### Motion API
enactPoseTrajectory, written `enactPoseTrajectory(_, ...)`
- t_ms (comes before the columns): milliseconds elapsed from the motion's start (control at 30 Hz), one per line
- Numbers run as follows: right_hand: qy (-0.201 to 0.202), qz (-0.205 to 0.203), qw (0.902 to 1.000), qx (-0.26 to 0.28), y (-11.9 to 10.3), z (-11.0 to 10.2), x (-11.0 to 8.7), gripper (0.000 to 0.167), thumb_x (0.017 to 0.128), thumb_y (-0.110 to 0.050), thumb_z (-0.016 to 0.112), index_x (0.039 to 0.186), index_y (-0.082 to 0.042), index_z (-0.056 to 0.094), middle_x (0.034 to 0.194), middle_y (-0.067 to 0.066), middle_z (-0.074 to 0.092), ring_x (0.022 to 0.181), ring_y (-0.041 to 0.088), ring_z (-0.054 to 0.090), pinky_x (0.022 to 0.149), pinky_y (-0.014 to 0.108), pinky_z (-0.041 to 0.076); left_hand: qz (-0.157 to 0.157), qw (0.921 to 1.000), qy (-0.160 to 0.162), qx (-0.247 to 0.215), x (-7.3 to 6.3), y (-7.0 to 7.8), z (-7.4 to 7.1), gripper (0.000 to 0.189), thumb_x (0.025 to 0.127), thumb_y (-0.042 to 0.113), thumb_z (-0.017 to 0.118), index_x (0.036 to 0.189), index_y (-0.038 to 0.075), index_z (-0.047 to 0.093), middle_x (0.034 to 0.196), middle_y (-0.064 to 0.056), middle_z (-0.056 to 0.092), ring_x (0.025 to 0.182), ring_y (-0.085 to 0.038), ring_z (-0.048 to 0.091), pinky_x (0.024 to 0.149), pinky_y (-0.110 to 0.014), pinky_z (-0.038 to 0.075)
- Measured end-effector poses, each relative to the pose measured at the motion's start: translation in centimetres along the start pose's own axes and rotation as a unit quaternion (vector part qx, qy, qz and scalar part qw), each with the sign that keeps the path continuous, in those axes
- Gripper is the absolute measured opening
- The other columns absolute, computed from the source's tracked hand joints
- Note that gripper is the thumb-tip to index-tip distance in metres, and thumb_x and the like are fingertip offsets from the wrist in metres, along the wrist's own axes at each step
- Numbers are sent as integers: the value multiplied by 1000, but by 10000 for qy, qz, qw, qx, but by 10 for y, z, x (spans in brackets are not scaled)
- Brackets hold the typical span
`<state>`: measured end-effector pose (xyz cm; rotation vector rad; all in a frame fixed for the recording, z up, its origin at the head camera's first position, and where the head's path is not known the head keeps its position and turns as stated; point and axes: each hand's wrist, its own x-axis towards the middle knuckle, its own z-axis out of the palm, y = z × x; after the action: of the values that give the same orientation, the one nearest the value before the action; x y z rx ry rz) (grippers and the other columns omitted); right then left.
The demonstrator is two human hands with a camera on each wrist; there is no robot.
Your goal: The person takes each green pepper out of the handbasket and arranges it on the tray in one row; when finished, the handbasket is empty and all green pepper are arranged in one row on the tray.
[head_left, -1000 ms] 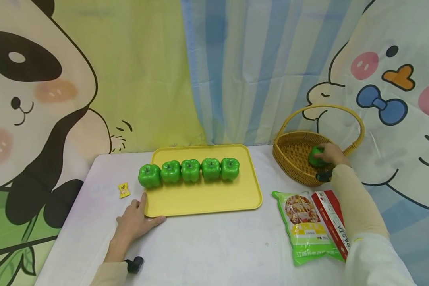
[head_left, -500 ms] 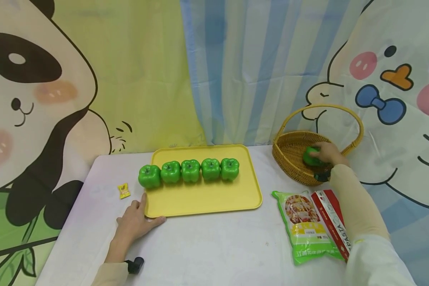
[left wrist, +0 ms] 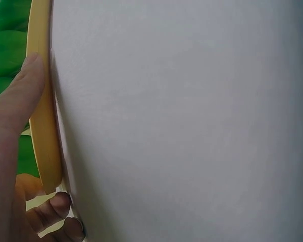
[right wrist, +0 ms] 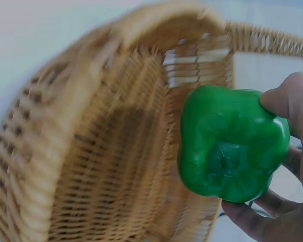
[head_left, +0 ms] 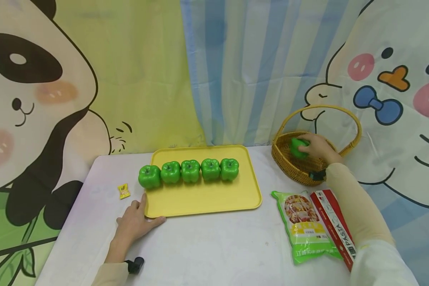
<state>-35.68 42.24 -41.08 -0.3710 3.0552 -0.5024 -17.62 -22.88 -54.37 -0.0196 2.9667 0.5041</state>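
Two hands in view: right hand (head_left: pixel 316 146) has fingers curled round a green pepper (head_left: pixel 297 147), holding it above the inside of the wicker basket (head_left: pixel 289 163) at the far right of the counter (head_left: pixel 218 250); the right wrist view shows the pepper (right wrist: pixel 231 143) clear of the basket weave (right wrist: pixel 101 151), pinched between thumb and fingers. Left hand (head_left: pixel 134 220) lies flat on the counter at the near left corner of the yellow tray (head_left: pixel 207 198), fingers straight, thumb along the near rim and forefinger along the left rim; the left wrist view confirms a finger touching the tray edge (left wrist: pixel 43 126). Five more green peppers (head_left: pixel 190 170) sit in a touching row across the far half of the tray. Small yellow candy wrapper (head_left: pixel 123 190) just left of the tray. Green food bag (head_left: pixel 302 226) and red pasta box (head_left: pixel 334 226) lie side by side near right, near side of the basket.
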Motion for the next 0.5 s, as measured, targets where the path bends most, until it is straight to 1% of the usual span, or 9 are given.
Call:
enactPoseTrajectory(67, -3, -49, 9999, 97, -9, -2, 1, 50, 99, -22, 64, 141, 3, 52, 139, 31, 52, 106, 41, 55, 88, 56, 46, -5, 10000, -6, -2, -1, 0, 0, 130, 73, 86, 60, 160, 1, 15, 123, -25, 51, 96, -32, 54, 81, -81, 39)
enactPoseTrajectory(133, -6, -96, 9998, 171, -17, -4, 0, 51, 99, -22, 65, 143, 1, 51, 144, 31, 49, 113, 42, 55, 91, 58, 45, -4, 10000, -11, 3, -1, 0, 0, 130, 73, 86, 61, 160, 1, 15, 123, -25, 51, 96, -32, 54, 81, -82, 39)
enactPoseTrajectory(300, 115, -270, 9991, 299, -37, -10, -4, 51, 97, -21, 66, 143, -4, 52, 150, 27, 44, 125, 45, 50, 97, 61, 44, 4, 10000, -31, -14, -1, 1, -1, 130, 74, 86, 61, 160, 1, 14, 123, -25, 51, 96, -31, 54, 83, -83, 38)
enactPoseTrajectory(367, 193, -356, 9986, 330, -46, -11, -7, 51, 97, -22, 67, 142, -4, 53, 150, 26, 43, 124, 45, 49, 97, 61, 45, 2, 10000, -38, -26, -1, 2, -1, 129, 74, 85, 61, 160, 2, 14, 123, -25, 51, 96, -32, 54, 83, -83, 38)
enactPoseTrajectory(500, 330, -566, 9972, 364, -62, -12, -13, 55, 96, -25, 68, 142, 0, 51, 146, 28, 43, 120, 45, 50, 93, 61, 46, -13, 10000, -53, -6, -1, 1, -1, 129, 74, 85, 61, 160, 1, 14, 125, -26, 51, 99, -34, 55, 84, -84, 37)
